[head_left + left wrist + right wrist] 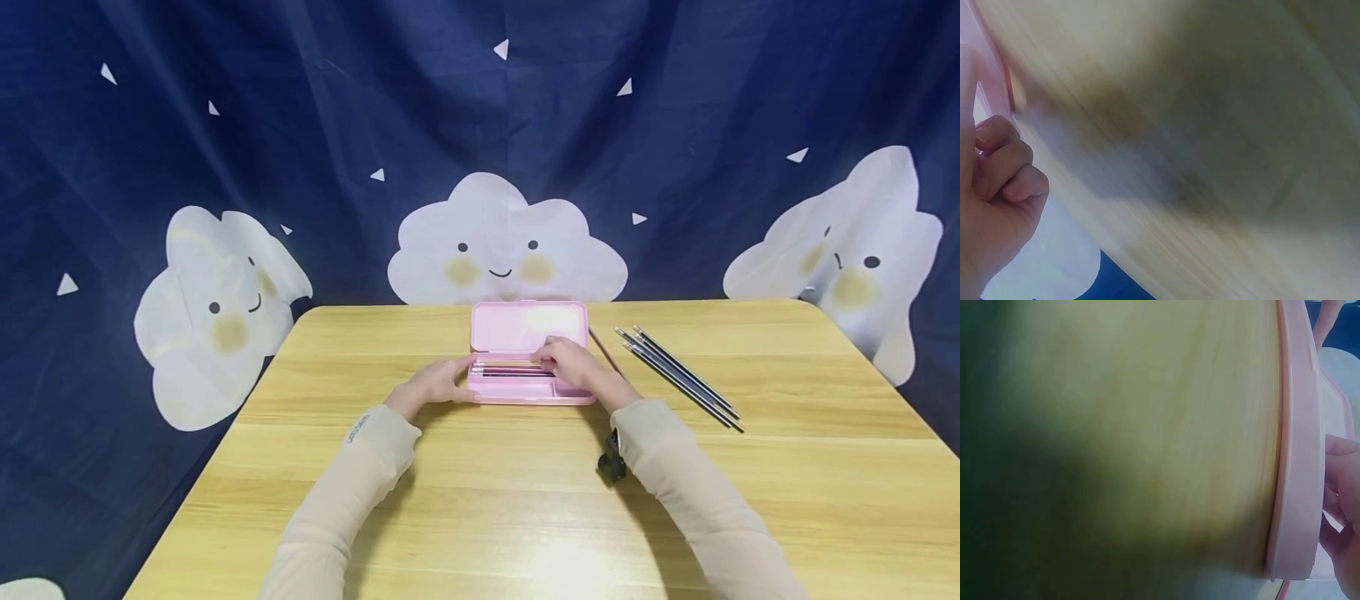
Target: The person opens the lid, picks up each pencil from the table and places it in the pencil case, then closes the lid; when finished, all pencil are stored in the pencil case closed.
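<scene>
A pink pencil case [513,400] lies with its lid [528,325] raised at the back. Several dark pencils with pale ends [510,371] lie lengthwise in its long compartment. My left hand [433,385] grips the case's left end between thumb and forefinger; in the left wrist view its other fingers [1007,156] are curled. Over the right part of the case, my right hand [572,364] reaches in with bent fingers, fingertips at the pencils. The right wrist view shows it behind the case's near wall [1300,456]; I cannot tell whether it pinches a pencil.
Several dark pencils [678,377] lie in a loose slanted bundle on the wooden table [495,500], right of the case. A single reddish pencil [604,350] lies between the case and my right forearm. A dark blue cloud-print curtain [337,100] hangs behind the table.
</scene>
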### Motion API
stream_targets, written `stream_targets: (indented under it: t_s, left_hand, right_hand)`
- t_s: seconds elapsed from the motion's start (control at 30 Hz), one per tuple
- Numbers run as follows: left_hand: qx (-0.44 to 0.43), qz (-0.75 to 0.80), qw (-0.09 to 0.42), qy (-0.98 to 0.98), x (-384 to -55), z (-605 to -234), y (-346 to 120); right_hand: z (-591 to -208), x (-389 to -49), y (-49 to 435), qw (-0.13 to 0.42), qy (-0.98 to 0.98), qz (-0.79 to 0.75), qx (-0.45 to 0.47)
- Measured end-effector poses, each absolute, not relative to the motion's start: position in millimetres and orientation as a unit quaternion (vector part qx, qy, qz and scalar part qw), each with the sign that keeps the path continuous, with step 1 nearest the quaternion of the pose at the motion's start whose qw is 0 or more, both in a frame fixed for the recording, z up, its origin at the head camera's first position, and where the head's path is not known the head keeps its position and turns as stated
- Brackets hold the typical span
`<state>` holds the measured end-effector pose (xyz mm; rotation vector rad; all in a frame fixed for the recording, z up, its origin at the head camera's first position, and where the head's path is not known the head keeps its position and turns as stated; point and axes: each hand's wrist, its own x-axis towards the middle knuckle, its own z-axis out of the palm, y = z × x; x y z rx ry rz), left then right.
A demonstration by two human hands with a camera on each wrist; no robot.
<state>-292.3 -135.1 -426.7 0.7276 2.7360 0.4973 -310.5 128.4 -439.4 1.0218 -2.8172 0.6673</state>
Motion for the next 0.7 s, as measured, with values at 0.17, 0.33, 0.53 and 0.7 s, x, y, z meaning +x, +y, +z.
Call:
stream_targets:
  t_s: [0.17, 0.33, 0.53, 0.7]
  left_hand:
    - [0.255, 0.173, 0.132, 0.942, -292.6, -425.5, -135.5]
    - [0.251, 0.172, 0.136, 0.943, -292.3, -426.3, -136.1]
    - [0.263, 0.183, 0.122, 0.939, -292.3, -430.0, -137.3]
    - [0.269, 0.189, 0.115, 0.937, -293.3, -431.6, -138.3]
  right_hand:
    - [-439.7, -310.6, 128.8, 0.053, -0.915, 0.195, 0.350]
    - [-440.0, -309.1, 129.0, 0.054, -0.912, 0.187, 0.360]
    - [-441.1, -307.8, 129.7, 0.031, -0.910, 0.233, 0.342]
    - [-440.5, -306.9, 132.5, 0.031, -0.895, 0.296, 0.331]
